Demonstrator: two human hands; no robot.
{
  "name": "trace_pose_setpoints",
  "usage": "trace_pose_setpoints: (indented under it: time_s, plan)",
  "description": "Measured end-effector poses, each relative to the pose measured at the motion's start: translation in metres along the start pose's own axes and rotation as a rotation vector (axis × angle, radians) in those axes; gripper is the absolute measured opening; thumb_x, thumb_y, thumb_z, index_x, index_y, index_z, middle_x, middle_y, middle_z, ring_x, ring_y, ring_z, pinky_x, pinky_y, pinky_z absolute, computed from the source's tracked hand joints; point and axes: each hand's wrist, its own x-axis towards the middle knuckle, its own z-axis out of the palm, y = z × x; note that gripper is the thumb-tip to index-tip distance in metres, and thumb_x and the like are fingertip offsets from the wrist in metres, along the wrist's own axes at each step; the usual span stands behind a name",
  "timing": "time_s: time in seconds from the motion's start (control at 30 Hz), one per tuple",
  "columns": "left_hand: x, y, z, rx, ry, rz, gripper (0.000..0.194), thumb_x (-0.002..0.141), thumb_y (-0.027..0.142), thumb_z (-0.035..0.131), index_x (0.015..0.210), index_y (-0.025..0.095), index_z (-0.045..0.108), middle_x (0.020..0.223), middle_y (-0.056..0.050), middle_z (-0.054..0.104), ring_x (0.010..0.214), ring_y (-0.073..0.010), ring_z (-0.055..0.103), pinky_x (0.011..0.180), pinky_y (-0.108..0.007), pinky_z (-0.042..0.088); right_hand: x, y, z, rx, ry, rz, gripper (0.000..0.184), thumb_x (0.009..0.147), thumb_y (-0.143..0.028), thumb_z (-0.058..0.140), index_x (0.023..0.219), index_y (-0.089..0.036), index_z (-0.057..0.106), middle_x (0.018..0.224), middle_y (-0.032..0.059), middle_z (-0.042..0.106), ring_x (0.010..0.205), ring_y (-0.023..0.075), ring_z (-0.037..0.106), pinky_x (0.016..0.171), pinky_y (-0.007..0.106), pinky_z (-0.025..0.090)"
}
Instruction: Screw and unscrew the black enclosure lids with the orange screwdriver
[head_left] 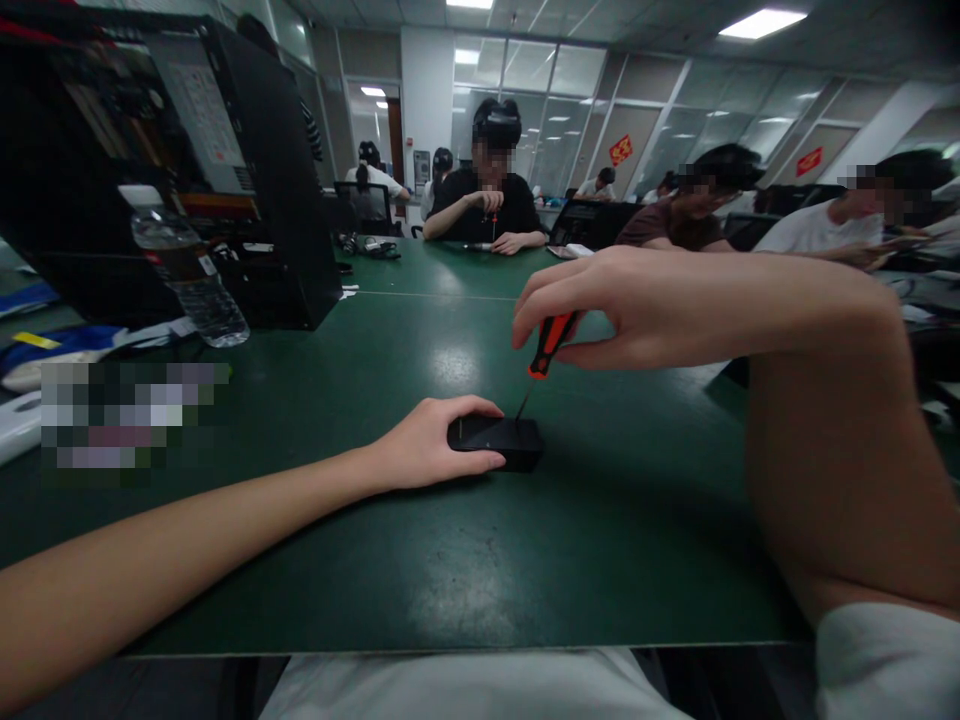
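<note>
A small flat black box (504, 441) lies on the green table (450, 560) in front of me. My left hand (429, 443) grips its left end, thumb on the near side and fingers over the top. My right hand (600, 312) hovers above, pinching the red-and-black handle of a small screwdriver (546, 350). The thin shaft slants down and its tip touches the top of the box.
A black computer case (225, 170) stands open at the back left with a plastic water bottle (187, 270) before it. Blue and white items lie at the left edge. Several people sit across the table and to the right.
</note>
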Motion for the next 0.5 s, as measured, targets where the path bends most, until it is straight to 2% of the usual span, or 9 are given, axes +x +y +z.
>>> trace_pose_setpoints:
  time_s: [0.07, 0.17, 0.27, 0.4, 0.5]
  plan:
    - [0.0, 0.0, 0.001, 0.001, -0.003, 0.002, 0.049, 0.083, 0.044, 0.077, 0.123, 0.017, 0.069, 0.108, -0.006, 0.074, 0.091, -0.0219, 0.069, 0.081, -0.031, 0.051, 0.0, 0.0, 0.0, -0.02, -0.011, 0.005, 0.025, 0.089, -0.036, 0.065, 0.11, -0.024, 0.072, 0.107, 0.0044, 0.074, 0.093, 0.0204, 0.067, 0.077, 0.032, 0.049]
    - [0.0, 0.0, 0.002, -0.003, -0.009, 0.014, 0.047, 0.084, 0.041, 0.077, 0.124, 0.017, 0.069, 0.107, -0.006, 0.075, 0.089, -0.0212, 0.069, 0.081, -0.03, 0.05, 0.001, -0.001, 0.0, -0.029, -0.006, 0.016, 0.023, 0.091, -0.041, 0.064, 0.103, -0.023, 0.073, 0.095, 0.0025, 0.074, 0.08, 0.0173, 0.066, 0.071, 0.031, 0.047]
    - [0.0, -0.001, 0.003, -0.016, -0.003, 0.029, 0.047, 0.084, 0.041, 0.077, 0.123, 0.016, 0.068, 0.108, -0.006, 0.075, 0.092, -0.0219, 0.07, 0.082, -0.03, 0.051, 0.004, -0.006, 0.0, 0.007, -0.005, -0.045, 0.022, 0.095, -0.041, 0.06, 0.098, -0.022, 0.072, 0.092, 0.0014, 0.074, 0.078, 0.0147, 0.064, 0.073, 0.03, 0.045]
    - [0.0, -0.002, 0.003, -0.042, 0.001, 0.037, 0.045, 0.084, 0.04, 0.077, 0.122, 0.018, 0.068, 0.111, -0.006, 0.075, 0.097, -0.0232, 0.07, 0.086, -0.031, 0.051, 0.01, -0.014, 0.001, 0.09, -0.017, -0.123, 0.017, 0.094, -0.034, 0.061, 0.097, -0.021, 0.071, 0.093, 0.0007, 0.073, 0.08, 0.0132, 0.064, 0.071, 0.027, 0.046]
    - [0.0, -0.001, 0.003, -0.059, -0.001, 0.041, 0.045, 0.084, 0.038, 0.078, 0.123, 0.018, 0.068, 0.111, -0.006, 0.075, 0.098, -0.023, 0.07, 0.086, -0.031, 0.051, 0.013, -0.017, 0.003, 0.115, -0.024, -0.12, 0.015, 0.093, -0.029, 0.059, 0.097, -0.02, 0.07, 0.093, 0.002, 0.073, 0.078, 0.0139, 0.064, 0.07, 0.027, 0.046]
